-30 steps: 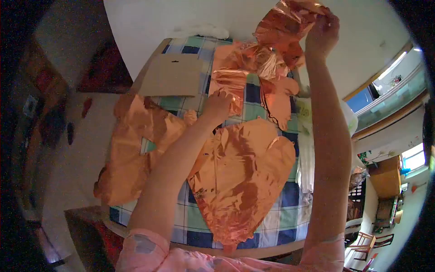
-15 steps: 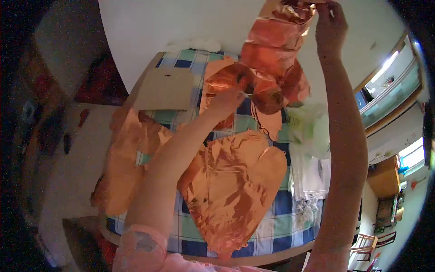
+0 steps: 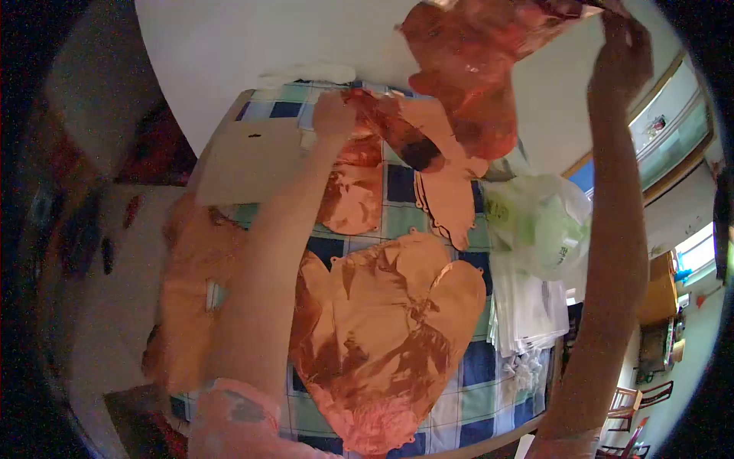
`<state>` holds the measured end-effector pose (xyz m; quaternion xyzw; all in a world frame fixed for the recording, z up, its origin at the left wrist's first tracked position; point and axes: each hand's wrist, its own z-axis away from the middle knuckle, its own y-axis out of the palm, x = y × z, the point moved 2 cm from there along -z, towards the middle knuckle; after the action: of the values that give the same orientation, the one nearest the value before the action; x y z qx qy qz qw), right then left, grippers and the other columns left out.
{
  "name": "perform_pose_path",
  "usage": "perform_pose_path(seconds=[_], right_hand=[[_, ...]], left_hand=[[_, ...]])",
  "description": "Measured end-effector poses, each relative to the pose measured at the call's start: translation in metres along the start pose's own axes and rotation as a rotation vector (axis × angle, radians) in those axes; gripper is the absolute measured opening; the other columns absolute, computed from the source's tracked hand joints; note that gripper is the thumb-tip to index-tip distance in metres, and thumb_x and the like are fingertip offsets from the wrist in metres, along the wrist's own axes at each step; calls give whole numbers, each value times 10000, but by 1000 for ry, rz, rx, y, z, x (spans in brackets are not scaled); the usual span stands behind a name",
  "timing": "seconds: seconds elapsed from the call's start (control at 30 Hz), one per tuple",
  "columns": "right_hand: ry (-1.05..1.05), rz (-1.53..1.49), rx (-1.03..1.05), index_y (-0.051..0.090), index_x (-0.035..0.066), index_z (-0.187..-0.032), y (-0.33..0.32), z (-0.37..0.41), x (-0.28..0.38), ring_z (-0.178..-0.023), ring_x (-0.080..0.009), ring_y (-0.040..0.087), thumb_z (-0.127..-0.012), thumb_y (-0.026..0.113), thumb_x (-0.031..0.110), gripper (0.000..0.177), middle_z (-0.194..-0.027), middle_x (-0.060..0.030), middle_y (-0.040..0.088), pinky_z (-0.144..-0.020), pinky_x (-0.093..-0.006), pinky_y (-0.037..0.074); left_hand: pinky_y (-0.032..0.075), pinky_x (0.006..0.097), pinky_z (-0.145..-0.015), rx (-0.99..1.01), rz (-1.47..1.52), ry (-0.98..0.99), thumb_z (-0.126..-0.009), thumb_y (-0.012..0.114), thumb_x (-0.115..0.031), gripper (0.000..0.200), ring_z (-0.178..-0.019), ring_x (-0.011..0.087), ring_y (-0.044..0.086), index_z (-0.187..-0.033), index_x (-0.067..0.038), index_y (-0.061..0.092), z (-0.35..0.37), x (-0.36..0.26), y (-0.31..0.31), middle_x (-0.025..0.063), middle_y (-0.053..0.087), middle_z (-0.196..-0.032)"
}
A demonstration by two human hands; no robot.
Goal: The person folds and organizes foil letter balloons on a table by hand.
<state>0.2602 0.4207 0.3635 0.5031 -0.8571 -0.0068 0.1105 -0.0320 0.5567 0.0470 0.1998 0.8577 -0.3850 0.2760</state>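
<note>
a copper foil sheet (image 3: pixel 474 84) hangs above the table's far right side, its end pinched in the raised right hand (image 3: pixel 623 53). the left hand (image 3: pixel 334 115) is at more foil by the far edge, too blurred for me to tell whether its fingers are closed. nearer, a broad foil piece (image 3: pixel 397 329) lies on the checked cloth (image 3: pixel 478 367), between cardboard (image 3: pixel 248 168) and a plastic bag (image 3: pixel 543 222).

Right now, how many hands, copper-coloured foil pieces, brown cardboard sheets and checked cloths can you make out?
Hands: 2 (left hand, right hand)
Copper-coloured foil pieces: at least 3; overlaps hide the exact number
Brown cardboard sheet: 1
Checked cloth: 1
Total: at least 7
</note>
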Motion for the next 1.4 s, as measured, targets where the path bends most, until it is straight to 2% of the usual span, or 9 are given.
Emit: perform_pose_path(seconds=[0.2, 0.3, 0.47, 0.6, 0.9, 0.97, 1.1, 1.2, 1.4], right_hand=[[-619, 767, 280, 518, -73, -1163, -84, -47, -6, -1059, -260, 561, -931, 408, 134, 329, -1180, -176, 572, -964, -354, 430], [-593, 783, 277, 531, -30, -1144, -112, -64, -18, -1036, -245, 575, -917, 478, 199, 327, -1153, -145, 577, -893, -340, 463], [-449, 246, 162, 534, 4, -1111, -95, -22, 50, -958, -227, 575, -886, 587, 328, 398, -1060, -119, 544, -773, -350, 482], [-370, 260, 142, 541, 7, -1105, -118, 5, 70, -961, -219, 574, -888, 581, 309, 374, -1058, -118, 555, -785, -346, 478], [-295, 362, 153, 558, 14, -1092, -149, 18, 78, -969, -201, 573, -894, 567, 266, 320, -1053, -115, 580, -811, -338, 468], [-288, 384, 151, 562, 16, -1089, -154, 19, 77, -970, -197, 572, -895, 563, 257, 309, -1052, -115, 586, -817, -336, 465], [-272, 418, 159, 570, 19, -1083, -156, 22, 79, -973, -189, 571, -898, 557, 238, 287, -1050, -114, 597, -829, -332, 461], [-251, 443, 154, 575, 21, -1079, -163, 20, 86, -976, -183, 571, -900, 553, 223, 271, -1049, -113, 606, -838, -329, 458], [-147, 503, 178, 586, 26, -1070, -157, 17, 133, -981, -171, 570, -903, 543, 195, 241, -1046, -112, 622, -855, -324, 451]], left_hand=[[469, 457, -790, -347, 316, -56, -738, 611, -200, 464, -954, 367, 580, -1113, 43, 488, -10, 11, -1, 196, 582, -1029], [466, 465, -782, -486, -3, 465, -733, 614, -190, 452, -941, 370, 575, -1101, 50, 504, 4, -15, -28, 209, 580, -1027], [433, 472, -831, 624, -422, 587, -732, 613, -172, 305, -1058, 304, 515, -977, 9, 618, 55, -60, -55, 155, 563, -1065], [408, 462, -868, 864, -424, 1000, -729, 613, -163, 212, -1107, 241, 485, -906, -67, 678, 109, -48, -71, 71, 557, -1061], [421, 487, -903, 931, -364, 809, -726, 554, -93, 317, -1107, 393, 504, -1034, -50, 618, 133, -35, -50, 185, 575, -1145], [389, 494, -954, 835, 47, 463, -758, 571, -117, 348, -1122, 415, 486, -1099, -53, 596, 95, -66, -70, 221, 544, -1185], [383, 468, -997, -26, -373, 374, -748, 592, -173, 727, -1279, 370, 340, -1396, -97, 271, -2, -80, -60, 206, 259, -1431], [392, 456, -969, -335, 70, 434, -753, 605, -204, 630, -1248, 355, 378, -1318, -66, 362, -34, -91, -78, 199, 351, -1368], [487, 353, -759, 353, 261, 270, -776, 653, -186, 360, -886, 231, 596, -1080, -71, 498, 22, -99, -181, 90, 613, -905]])
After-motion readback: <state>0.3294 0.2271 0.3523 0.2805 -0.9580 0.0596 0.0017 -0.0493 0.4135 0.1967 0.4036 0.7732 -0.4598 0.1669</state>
